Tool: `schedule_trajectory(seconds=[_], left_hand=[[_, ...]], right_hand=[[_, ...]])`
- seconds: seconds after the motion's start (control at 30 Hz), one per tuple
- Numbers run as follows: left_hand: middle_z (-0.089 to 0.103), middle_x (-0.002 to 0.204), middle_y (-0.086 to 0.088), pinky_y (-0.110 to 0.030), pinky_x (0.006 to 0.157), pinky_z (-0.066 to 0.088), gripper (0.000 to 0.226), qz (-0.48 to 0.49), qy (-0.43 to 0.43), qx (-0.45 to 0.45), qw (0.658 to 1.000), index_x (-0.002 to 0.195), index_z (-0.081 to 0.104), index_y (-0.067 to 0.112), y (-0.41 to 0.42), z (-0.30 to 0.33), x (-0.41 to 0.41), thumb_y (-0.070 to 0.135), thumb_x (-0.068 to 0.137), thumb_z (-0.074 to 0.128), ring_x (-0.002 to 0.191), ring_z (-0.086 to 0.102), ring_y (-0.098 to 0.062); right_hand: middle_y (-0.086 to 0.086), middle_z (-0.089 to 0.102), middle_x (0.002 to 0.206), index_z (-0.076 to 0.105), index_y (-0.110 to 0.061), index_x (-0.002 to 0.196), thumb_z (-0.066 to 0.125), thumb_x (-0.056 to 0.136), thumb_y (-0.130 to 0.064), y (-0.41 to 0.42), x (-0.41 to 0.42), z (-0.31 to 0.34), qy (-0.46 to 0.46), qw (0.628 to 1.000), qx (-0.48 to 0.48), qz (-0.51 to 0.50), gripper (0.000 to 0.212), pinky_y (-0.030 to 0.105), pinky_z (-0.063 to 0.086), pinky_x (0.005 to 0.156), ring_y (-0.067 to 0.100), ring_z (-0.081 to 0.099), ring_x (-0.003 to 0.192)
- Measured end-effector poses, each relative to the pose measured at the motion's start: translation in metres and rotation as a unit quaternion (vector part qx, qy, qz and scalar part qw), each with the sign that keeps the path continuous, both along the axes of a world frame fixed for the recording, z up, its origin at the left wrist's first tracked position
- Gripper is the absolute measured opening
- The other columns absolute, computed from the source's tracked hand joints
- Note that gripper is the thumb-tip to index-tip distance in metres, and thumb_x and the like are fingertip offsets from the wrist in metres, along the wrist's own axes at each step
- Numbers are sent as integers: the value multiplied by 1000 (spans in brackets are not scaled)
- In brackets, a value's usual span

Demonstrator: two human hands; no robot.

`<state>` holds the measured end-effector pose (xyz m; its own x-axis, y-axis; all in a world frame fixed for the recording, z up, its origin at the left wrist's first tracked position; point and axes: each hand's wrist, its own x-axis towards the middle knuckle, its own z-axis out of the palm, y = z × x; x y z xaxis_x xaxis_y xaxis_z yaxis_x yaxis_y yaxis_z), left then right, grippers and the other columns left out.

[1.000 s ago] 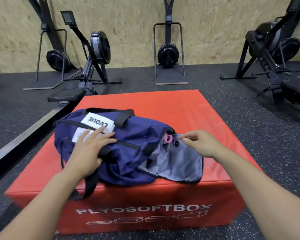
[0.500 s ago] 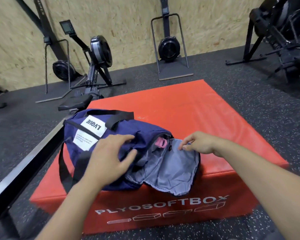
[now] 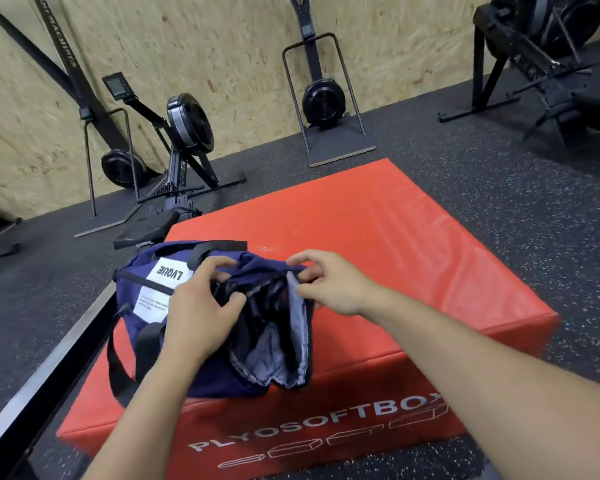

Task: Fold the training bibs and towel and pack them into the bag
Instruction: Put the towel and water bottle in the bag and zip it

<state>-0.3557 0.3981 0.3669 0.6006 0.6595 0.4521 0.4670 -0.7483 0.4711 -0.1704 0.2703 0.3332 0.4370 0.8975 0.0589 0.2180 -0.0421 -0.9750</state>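
A navy duffel bag (image 3: pixel 142 317) with a white label and black straps lies on the near left part of a red soft plyo box (image 3: pixel 413 244). Its end flap, lined in grey (image 3: pixel 297 327), is raised toward the bag's opening. My left hand (image 3: pixel 201 313) grips the bag's top edge at the opening. My right hand (image 3: pixel 329 282) pinches the upper edge of the grey-lined flap beside it. No bibs or towel show; the bag's inside is dark.
A rowing machine (image 3: pixel 184 140) stands on the dark rubber floor behind the box at left. Another upright rower (image 3: pixel 323 98) leans against the wood wall, and more black equipment (image 3: pixel 541 53) stands at the far right. A black rail (image 3: pixel 32 393) runs along the box's left side.
The flap that lay open on the box has been lifted up against the bag's end. My left hand slid right to the opening and both hands came close together. The view tilted.
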Motion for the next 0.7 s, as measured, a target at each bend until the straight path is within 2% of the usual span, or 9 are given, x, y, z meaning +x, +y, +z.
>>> schedule_trajectory(seconds=[0.1, 0.2, 0.23, 0.3, 0.37, 0.43, 0.57, 0.63, 0.7], left_hand=[[68, 94, 13, -36, 83, 52, 39, -35, -1, -49, 998, 110, 62, 35, -5, 2, 8, 25, 73, 66, 84, 62, -5], [66, 99, 17, -33, 83, 52, 47, -57, 29, -68, 996, 116, 58, 39, -16, -6, 20, 49, 72, 68, 90, 61, -1], [64, 106, 21, -30, 83, 50, 53, -61, 55, -56, 995, 120, 55, 41, -18, -10, 22, 54, 72, 73, 95, 60, 0], [59, 117, 25, -28, 83, 48, 64, -60, 112, 1, 992, 128, 50, 40, -16, -17, 25, 47, 73, 80, 104, 58, 1], [60, 118, 23, -26, 82, 46, 59, -54, 127, 37, 990, 129, 51, 37, -10, -20, 27, 31, 77, 79, 107, 60, -5], [64, 113, 21, -24, 80, 44, 49, -45, 100, 41, 993, 124, 57, 34, -8, -19, 28, 20, 81, 75, 102, 62, -6], [69, 103, 22, -26, 86, 50, 37, -51, 32, 20, 998, 109, 65, 35, -9, -13, 27, 10, 84, 73, 95, 64, 0], [69, 102, 25, -22, 88, 49, 40, -55, 22, 15, 998, 104, 65, 41, -8, -11, 26, 7, 85, 72, 97, 64, 1], [67, 102, 28, -12, 86, 45, 44, -59, 20, 17, 998, 103, 63, 45, -7, -9, 24, 6, 85, 72, 98, 63, 2]], right_hand=[[3, 56, 88, 54, -10, 125, 60, 89, 10, 16, -18, -4, 121, 990, 45, -51, 42, 22, 55, 52, 11, 55, 57], [6, 58, 94, 52, -11, 115, 62, 88, 13, 27, -28, -11, 249, 959, 91, -103, 38, 23, 57, 55, 17, 59, 66], [7, 59, 95, 52, -11, 113, 62, 88, 14, 30, -28, -14, 275, 950, 99, -111, 37, 25, 57, 58, 20, 60, 69], [6, 61, 94, 51, -11, 112, 61, 89, 15, 32, -27, -18, 302, 942, 104, -104, 36, 28, 58, 63, 21, 62, 72], [5, 63, 95, 53, -12, 109, 63, 88, 14, 34, -24, -24, 292, 947, 99, -88, 35, 28, 57, 65, 20, 63, 73], [4, 65, 94, 55, -15, 104, 67, 86, 11, 35, -17, -33, 255, 959, 87, -94, 34, 32, 55, 70, 19, 61, 73], [0, 67, 88, 61, -26, 95, 72, 83, 3, 32, 3, -54, 165, 973, 50, -156, 33, 33, 50, 74, 14, 58, 72], [0, 67, 89, 65, -25, 98, 75, 82, -2, 29, 15, -65, 128, 974, 19, -187, 30, 32, 50, 72, 15, 59, 73], [-3, 67, 93, 68, -24, 103, 78, 82, -10, 30, 25, -74, 82, 974, -20, -209, 27, 31, 51, 77, 16, 62, 80]])
